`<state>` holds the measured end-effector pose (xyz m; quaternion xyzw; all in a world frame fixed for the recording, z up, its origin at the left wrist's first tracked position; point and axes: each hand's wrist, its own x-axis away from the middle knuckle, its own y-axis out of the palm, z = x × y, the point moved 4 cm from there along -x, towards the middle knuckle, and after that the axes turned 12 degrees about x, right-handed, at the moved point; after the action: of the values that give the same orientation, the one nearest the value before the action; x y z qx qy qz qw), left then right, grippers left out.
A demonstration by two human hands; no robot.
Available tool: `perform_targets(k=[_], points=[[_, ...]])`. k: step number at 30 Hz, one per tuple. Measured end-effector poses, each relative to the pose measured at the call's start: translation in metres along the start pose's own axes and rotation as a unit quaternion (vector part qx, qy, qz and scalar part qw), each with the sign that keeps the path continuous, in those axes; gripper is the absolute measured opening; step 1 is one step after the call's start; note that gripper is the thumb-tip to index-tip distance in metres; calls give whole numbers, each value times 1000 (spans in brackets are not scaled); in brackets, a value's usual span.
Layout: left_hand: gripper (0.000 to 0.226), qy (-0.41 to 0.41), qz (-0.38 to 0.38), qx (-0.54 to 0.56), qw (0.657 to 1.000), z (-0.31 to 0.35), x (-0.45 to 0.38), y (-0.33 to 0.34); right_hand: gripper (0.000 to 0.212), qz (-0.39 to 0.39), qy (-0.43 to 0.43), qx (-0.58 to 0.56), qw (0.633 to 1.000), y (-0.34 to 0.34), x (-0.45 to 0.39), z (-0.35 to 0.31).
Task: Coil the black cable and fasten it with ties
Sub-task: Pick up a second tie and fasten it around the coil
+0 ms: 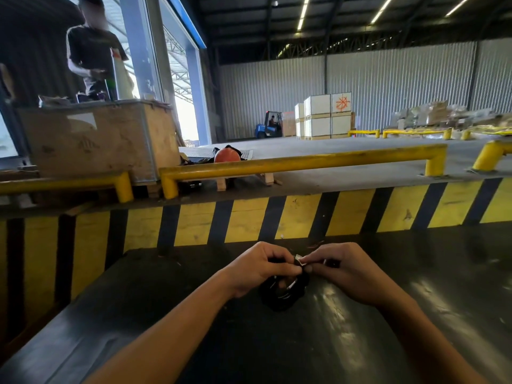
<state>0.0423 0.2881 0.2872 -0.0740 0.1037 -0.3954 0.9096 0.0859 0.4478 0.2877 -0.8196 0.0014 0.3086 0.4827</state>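
A: On the dark, glossy work surface (pixel 277 342), low in the middle of the view, both of the person's bare hands meet. What sits between them?

B: The black cable (pixel 279 293), already wound into a small bundle of loops. It hangs just below the knuckles and seems to rest on or just above the surface; I cannot tell which.

A: And the left hand (pixel 260 268)?

B: Fingers curled inward, thumb and fingertips pressed together over the top of the coil, gripping it.

A: The right hand (pixel 346 273)?

B: Also curled. Its thumb and forefinger pinch a small pale tie (pixel 299 259) right at the top of the bundle, where the two hands touch. The tie is tiny and partly hidden, so whether it is wrapped around the loops is unclear.

A: What lies past the hands?

B: A yellow and black striped wall (pixel 277 217) rises just behind the surface, with a raised concrete floor on top of it. A yellow rail (pixel 304 159) runs along that edge. An orange helmet (pixel 227 156) rests on the floor behind the rail.

A: Further left?

B: A large wooden crate (pixel 97 139), with another person (pixel 91 51) in a dark shirt standing behind it.

A: And deep in the hall?

B: A blue forklift (pixel 268 126) beside stacked white boxes (pixel 324 117), all against a corrugated metal wall.
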Motion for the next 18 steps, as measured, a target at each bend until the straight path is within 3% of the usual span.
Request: perform_targets(k=[10, 15, 18], points=[[24, 26, 16, -24, 999, 1, 0, -3, 14, 102, 30, -76, 991, 13, -4, 7], [19, 24, -11, -71, 997, 1, 6, -1, 15, 187, 101, -165, 963, 8, -2, 18], [19, 24, -21, -77, 997, 0, 6, 0, 15, 188, 97, -178, 961, 4, -1, 15]])
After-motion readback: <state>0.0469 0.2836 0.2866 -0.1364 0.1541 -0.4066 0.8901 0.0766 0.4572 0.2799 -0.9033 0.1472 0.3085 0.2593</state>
